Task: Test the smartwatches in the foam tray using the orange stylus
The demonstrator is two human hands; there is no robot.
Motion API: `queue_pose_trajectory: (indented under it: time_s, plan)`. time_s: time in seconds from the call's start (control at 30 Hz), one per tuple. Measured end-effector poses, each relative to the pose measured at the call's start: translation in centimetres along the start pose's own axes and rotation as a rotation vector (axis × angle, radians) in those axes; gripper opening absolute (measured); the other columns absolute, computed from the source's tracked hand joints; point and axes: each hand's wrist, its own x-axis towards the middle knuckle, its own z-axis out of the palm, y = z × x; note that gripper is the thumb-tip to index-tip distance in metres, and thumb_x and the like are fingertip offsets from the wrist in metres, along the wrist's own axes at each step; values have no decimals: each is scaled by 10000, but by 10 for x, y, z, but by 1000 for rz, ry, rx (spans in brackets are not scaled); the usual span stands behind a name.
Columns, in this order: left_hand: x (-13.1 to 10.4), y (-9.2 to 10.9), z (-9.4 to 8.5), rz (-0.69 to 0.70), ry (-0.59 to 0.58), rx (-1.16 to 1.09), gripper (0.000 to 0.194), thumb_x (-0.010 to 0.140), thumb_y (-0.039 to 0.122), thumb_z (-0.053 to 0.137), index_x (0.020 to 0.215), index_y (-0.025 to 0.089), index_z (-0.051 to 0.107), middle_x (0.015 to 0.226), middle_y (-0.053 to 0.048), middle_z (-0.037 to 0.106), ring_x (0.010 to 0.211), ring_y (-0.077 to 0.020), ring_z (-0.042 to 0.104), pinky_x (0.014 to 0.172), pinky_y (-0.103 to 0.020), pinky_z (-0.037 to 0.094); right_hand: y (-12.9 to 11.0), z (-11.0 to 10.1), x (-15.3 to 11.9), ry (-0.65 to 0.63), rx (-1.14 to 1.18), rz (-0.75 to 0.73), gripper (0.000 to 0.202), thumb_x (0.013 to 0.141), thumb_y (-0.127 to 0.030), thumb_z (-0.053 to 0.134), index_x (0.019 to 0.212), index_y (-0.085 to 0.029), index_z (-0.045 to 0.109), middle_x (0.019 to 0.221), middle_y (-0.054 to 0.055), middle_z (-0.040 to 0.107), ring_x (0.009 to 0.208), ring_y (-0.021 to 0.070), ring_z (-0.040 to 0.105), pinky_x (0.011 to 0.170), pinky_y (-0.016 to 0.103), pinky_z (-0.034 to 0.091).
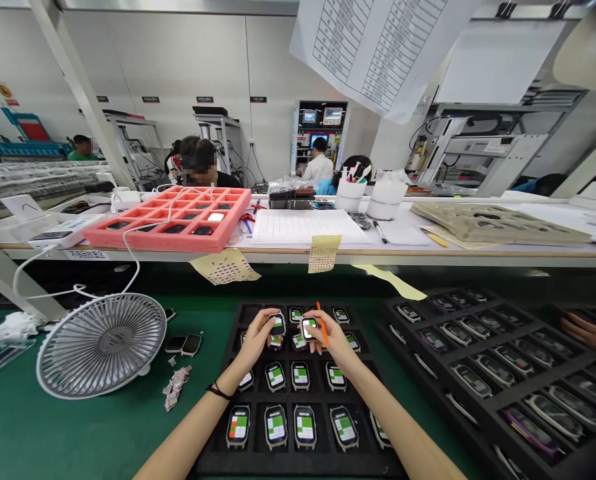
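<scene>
My left hand (259, 335) grips a square watch body (277, 325) with a lit screen, above the back rows of a black foam tray (291, 461). My right hand (331, 333) holds another watch body (309, 327) by its edge, with an orange stick (323, 323) between its fingers. The two watches are side by side, apart, screens up. Below them, more watches with green and white screens lie in the tray's compartments; one at the front left (239, 427) also shows orange.
A grey fan (108, 347) stands left, beside two dark watch pieces (183, 345). Right are black trays of watches (471, 380) and another person's hand (591, 333). The shelf (288, 255) ahead holds a pink foam tray (223, 230); paper sheets (365, 53) hang above.
</scene>
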Motion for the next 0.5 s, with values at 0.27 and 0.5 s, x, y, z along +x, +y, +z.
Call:
queue_pose_trajectory:
  time_s: [0.27, 0.5]
  plan:
    - [1, 0, 0, -14, -6, 10, 496, 792, 561, 534, 1064, 146, 539, 759, 5, 480, 445, -50, 390, 428, -199, 342, -8, -2, -2, 79, -8, 27, 398, 740, -519, 661, 893, -174, 534, 692, -37, 493, 356, 28, 380, 367, 198, 265]
    - [0, 3, 0, -14, 1, 5, 520, 777, 579, 545, 1063, 144, 539, 744, 10, 476, 452, -52, 389, 428, -195, 342, 2, -1, 1, -24, -51, -23, 430, 709, -397, 730, 1026, -195, 519, 790, -16, 526, 459, 58, 506, 405, 185, 334]
